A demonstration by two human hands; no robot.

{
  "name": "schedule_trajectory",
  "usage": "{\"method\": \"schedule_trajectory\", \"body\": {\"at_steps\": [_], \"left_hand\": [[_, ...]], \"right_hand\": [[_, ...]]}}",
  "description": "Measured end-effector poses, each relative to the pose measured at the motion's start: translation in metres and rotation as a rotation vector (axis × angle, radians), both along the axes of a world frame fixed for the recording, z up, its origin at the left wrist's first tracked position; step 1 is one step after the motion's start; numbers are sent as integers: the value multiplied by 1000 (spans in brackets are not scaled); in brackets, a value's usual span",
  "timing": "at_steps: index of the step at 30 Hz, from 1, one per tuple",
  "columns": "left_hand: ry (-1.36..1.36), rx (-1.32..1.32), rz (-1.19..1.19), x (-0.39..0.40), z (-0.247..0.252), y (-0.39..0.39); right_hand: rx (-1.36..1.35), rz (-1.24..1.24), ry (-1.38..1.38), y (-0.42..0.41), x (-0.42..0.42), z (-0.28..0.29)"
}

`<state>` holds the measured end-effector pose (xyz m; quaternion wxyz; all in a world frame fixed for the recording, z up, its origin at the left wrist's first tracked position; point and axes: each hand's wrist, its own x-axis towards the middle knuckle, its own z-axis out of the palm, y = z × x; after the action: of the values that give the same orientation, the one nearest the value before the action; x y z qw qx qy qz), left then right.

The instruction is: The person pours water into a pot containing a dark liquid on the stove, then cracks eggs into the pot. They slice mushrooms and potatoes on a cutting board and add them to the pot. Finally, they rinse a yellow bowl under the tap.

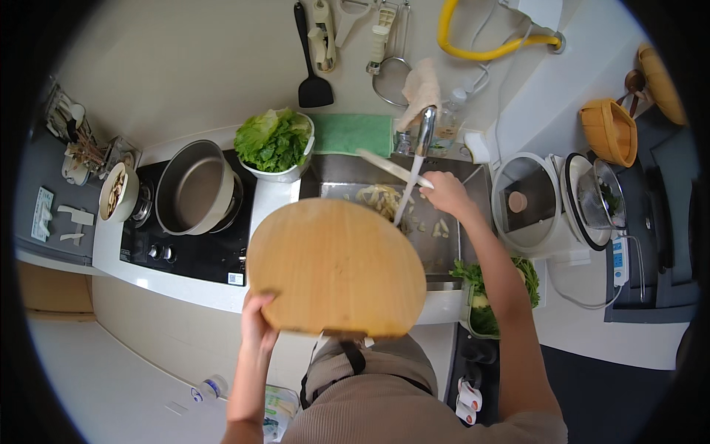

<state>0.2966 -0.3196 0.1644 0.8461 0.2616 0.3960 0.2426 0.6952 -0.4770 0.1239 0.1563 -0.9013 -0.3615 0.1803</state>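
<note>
My left hand (259, 322) grips the lower left edge of a rounded wooden cutting board (338, 266), tilted up over the front of the stainless steel sink (444, 244). In my right hand (446, 193) is a slim, pale utensil (388, 165), perhaps a knife seen edge-on, held across the sink. A stream of water (409, 188) runs from the chrome faucet (426, 130) and passes behind the board's upper right edge. Pale peelings or food scraps (380, 200) lie on the sink bottom, partly hidden by the board.
Leafy lettuce (274, 139) fills a white tub left of the sink. A deep pot (191, 188) and a bowl of sliced food (117, 194) stand on the black cooktop (186, 263). Greens in a container (482, 316) sit below my right forearm; a lidded white bin (527, 202) stands right.
</note>
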Motion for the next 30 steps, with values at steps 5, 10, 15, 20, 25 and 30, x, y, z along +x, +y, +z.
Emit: {"method": "schedule_trajectory", "body": {"at_steps": [5, 10, 15, 20, 25, 30], "left_hand": [[-19, 62, -312, 124, -55, 18], [7, -15, -496, 216, -116, 21], [44, -69, -403, 243, -92, -15], [-15, -76, -390, 216, -82, 6], [9, -15, -356, 193, -74, 26], [24, 91, -314, 191, -89, 33]], "right_hand": [[475, -308, 810, -35, -27, 15], [543, -367, 1162, -54, -40, -6], [315, -364, 1137, -45, -40, -16], [46, -459, 905, -55, -10, -27], [-152, -316, 309, -52, -10, -21], [-306, -40, -41, -10, -65, -22]]}}
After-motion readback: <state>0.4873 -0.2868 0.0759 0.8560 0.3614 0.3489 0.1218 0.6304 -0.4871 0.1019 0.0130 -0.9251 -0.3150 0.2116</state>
